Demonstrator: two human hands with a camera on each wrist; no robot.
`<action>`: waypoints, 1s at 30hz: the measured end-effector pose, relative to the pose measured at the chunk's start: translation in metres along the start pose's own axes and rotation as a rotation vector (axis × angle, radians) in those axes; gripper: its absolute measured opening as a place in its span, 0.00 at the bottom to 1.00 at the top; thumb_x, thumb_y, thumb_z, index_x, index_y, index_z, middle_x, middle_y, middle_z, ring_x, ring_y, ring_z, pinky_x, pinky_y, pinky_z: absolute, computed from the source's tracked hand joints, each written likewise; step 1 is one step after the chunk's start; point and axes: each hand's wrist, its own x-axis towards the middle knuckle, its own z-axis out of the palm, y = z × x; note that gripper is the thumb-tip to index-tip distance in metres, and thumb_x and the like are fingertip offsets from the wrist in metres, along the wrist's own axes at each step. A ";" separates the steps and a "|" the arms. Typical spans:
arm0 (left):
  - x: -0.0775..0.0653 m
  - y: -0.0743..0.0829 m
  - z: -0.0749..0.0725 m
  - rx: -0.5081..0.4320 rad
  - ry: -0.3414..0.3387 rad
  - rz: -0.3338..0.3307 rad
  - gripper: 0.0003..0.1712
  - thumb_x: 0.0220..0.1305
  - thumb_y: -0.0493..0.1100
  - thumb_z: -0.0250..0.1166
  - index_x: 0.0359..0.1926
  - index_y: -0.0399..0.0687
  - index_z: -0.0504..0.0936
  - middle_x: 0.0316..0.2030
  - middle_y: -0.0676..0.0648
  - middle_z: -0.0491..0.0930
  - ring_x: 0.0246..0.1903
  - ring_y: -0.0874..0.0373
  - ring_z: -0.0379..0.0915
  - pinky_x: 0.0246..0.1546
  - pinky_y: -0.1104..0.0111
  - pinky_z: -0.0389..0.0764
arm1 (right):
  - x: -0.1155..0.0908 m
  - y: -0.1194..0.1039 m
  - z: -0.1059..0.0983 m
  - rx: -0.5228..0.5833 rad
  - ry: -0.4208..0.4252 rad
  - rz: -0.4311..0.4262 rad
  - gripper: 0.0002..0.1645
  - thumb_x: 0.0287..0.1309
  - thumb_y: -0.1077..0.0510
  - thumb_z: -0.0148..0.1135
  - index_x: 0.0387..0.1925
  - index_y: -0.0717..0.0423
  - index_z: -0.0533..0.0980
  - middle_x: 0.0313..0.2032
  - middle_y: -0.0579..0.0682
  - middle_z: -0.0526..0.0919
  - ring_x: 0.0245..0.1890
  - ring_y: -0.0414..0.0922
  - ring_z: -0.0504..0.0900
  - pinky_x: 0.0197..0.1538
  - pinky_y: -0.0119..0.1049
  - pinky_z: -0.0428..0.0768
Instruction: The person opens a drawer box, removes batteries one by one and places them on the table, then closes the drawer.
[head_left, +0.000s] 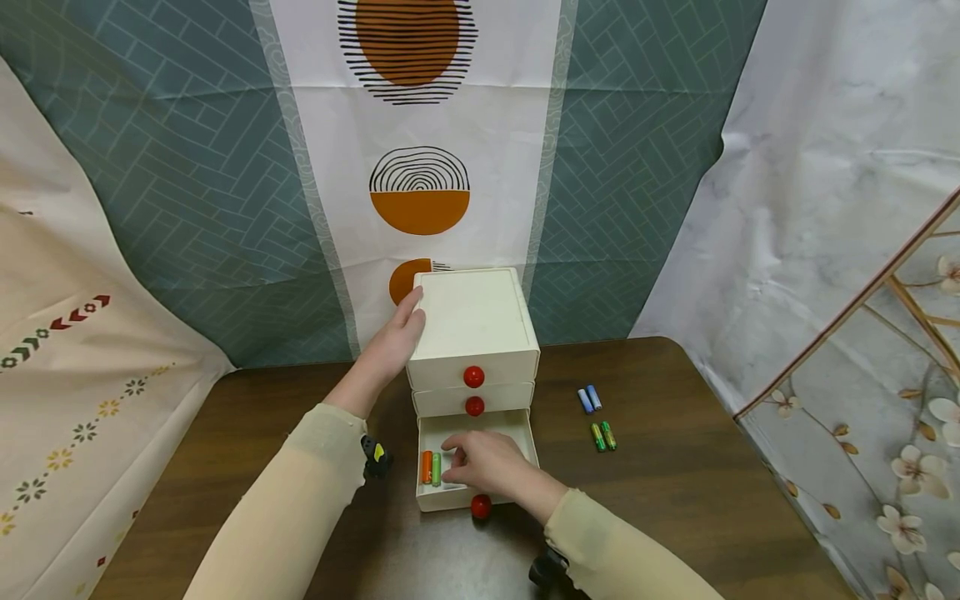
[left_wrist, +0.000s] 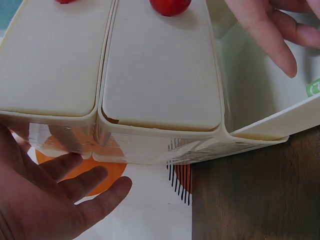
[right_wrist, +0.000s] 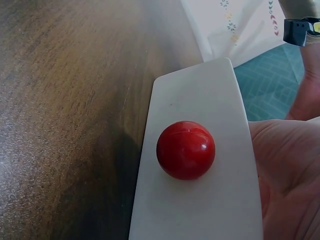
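Note:
A cream mini chest of drawers (head_left: 472, 317) stands on the table, its bottom drawer (head_left: 446, 502) pulled out. My left hand (head_left: 393, 343) rests against the chest's left side with fingers straight, spread apart in the left wrist view. Inside the drawer, my right hand (head_left: 489, 463) reaches over the floor with loosely bent fingers, and nothing shows between them. Just left of its fingertips, an orange battery (head_left: 427, 467) and a green battery (head_left: 437, 469) lie side by side. In the right wrist view the drawer's red knob (right_wrist: 185, 150) hides part of the front, and the front covers my fingers.
Right of the chest, two blue batteries (head_left: 595, 397) and two green-and-gold batteries (head_left: 609, 436) lie on the brown wooden table (head_left: 675, 500). The upper drawers, with red knobs (head_left: 474, 377), are closed. A patterned cloth (head_left: 420, 125) hangs behind the chest.

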 end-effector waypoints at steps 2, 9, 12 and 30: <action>0.000 0.000 0.000 -0.003 -0.003 0.001 0.39 0.90 0.63 0.37 0.92 0.67 0.40 0.90 0.51 0.41 0.87 0.45 0.38 0.84 0.42 0.45 | 0.001 0.000 0.001 -0.006 -0.001 -0.001 0.25 0.62 0.51 0.82 0.59 0.52 0.88 0.28 0.32 0.83 0.26 0.31 0.76 0.34 0.31 0.74; 0.000 0.000 0.000 0.001 -0.002 -0.002 0.39 0.90 0.63 0.37 0.92 0.67 0.40 0.90 0.51 0.41 0.87 0.45 0.37 0.84 0.41 0.44 | 0.005 0.000 0.004 -0.034 -0.013 0.005 0.27 0.59 0.50 0.84 0.58 0.51 0.89 0.27 0.30 0.81 0.27 0.31 0.76 0.36 0.31 0.75; 0.001 -0.001 0.000 -0.004 -0.001 0.000 0.39 0.90 0.63 0.37 0.92 0.67 0.40 0.90 0.51 0.41 0.87 0.45 0.38 0.84 0.41 0.44 | 0.007 0.000 0.005 -0.037 -0.022 0.014 0.27 0.59 0.50 0.84 0.58 0.52 0.89 0.26 0.30 0.81 0.28 0.31 0.76 0.36 0.31 0.75; 0.000 -0.001 0.000 -0.020 0.006 0.006 0.39 0.90 0.63 0.38 0.92 0.66 0.41 0.90 0.52 0.41 0.87 0.47 0.38 0.84 0.43 0.44 | 0.013 -0.003 0.006 -0.058 -0.062 0.047 0.28 0.57 0.48 0.86 0.57 0.52 0.89 0.23 0.32 0.80 0.26 0.32 0.76 0.35 0.32 0.75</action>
